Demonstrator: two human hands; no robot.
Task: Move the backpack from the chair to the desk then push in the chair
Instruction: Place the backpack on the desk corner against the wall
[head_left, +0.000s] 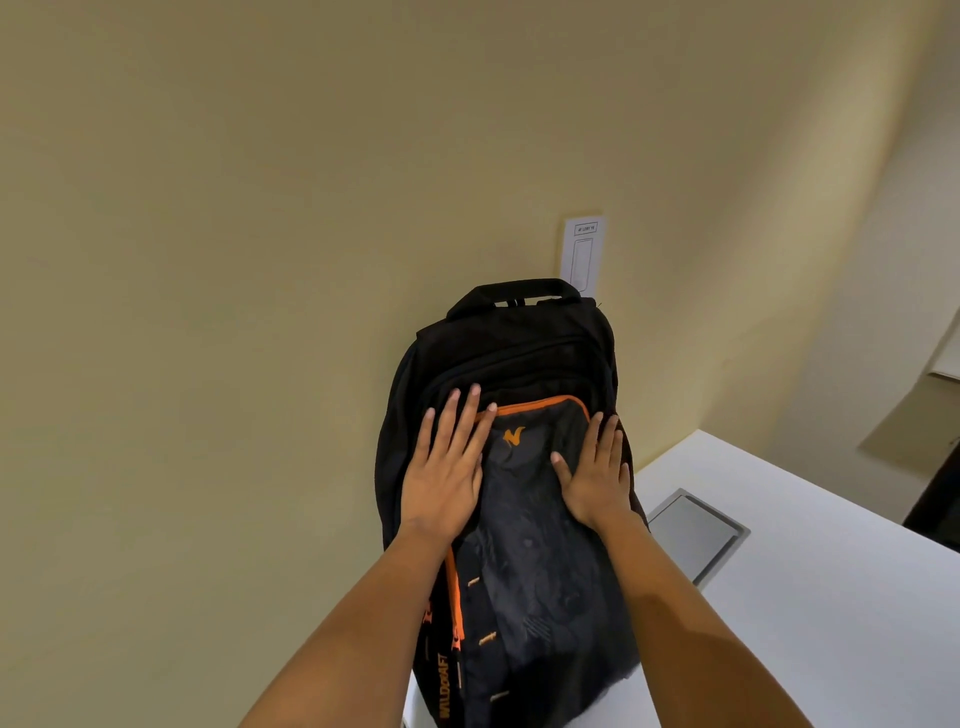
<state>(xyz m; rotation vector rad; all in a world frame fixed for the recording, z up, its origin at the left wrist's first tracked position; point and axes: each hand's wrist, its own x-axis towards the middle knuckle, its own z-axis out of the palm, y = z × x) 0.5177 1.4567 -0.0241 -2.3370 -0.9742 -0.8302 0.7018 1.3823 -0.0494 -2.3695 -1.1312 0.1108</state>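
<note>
Backpack (519, 467) is being stood upright at frame centre on the desk (805, 597), top leaning to the wall (260, 260). Left hand (447, 467) and right hand (597, 478) are being pressed flat, fingers spread, gripping nothing. Chair is not being shown.

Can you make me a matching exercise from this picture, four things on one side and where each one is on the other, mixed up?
Things:
1. backpack
2. left hand
3. metal cover plate
4. paper notice

Places:
A. set flush in the white desk
B. stuck on the wall behind the bag
C. standing on the desk against the wall
D. flat on the bag's front, beside the orange zip

Pairs: 1-C, 2-D, 3-A, 4-B
</note>
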